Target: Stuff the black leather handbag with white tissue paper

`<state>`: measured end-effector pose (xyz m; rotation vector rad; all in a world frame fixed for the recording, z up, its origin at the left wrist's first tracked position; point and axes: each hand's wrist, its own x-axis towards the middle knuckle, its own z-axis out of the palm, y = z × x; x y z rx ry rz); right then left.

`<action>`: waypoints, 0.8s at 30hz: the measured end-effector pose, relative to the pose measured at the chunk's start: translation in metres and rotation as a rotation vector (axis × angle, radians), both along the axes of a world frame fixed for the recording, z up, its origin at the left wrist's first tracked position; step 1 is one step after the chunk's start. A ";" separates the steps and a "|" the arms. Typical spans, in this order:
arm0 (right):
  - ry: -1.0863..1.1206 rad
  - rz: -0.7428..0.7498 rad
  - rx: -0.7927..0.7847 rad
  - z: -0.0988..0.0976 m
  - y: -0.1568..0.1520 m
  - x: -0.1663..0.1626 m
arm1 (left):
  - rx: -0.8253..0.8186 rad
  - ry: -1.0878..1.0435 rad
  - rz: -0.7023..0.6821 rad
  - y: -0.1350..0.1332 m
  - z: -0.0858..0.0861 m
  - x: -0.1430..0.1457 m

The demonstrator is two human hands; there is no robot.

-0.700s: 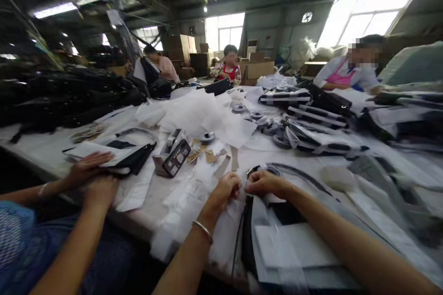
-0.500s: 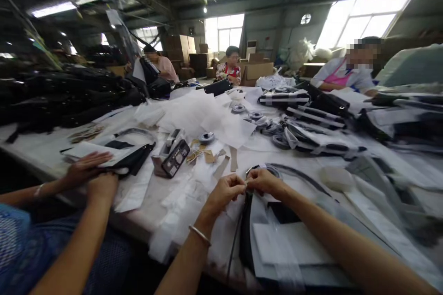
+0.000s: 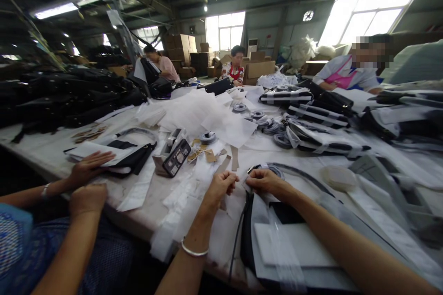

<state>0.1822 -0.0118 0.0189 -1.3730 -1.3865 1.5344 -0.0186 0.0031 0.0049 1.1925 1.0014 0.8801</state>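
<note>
My left hand is closed in a pinch on thin white tissue paper at the table's near edge. A few centimetres to its right, my right hand is closed on the top of a black bag wrapped in clear plastic, near its curved black strap. What exactly the right fingers pinch is too small to make out. A silver bangle sits on my left wrist.
A co-worker at my left has one hand flat on a wrapped black bag and the other fisted. A tape dispenser, tape rolls, loose tissue sheets and stacked bags cover the table. Other workers sit beyond.
My two hands, touching half a second ago, have drawn slightly apart. The co-worker's nearer hand has pulled back toward the table edge.
</note>
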 end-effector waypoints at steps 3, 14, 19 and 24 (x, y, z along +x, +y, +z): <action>0.104 0.063 -0.029 0.004 -0.003 0.005 | 0.006 -0.007 0.057 0.004 -0.004 0.001; 0.034 0.145 0.009 0.006 0.003 -0.012 | 0.191 -0.019 -0.019 -0.001 -0.002 0.013; -0.051 0.057 0.014 0.000 0.005 -0.016 | 0.340 0.048 0.002 -0.009 0.006 0.012; -0.115 -0.153 -0.020 -0.004 0.003 -0.016 | 0.471 0.203 0.076 -0.014 0.004 0.013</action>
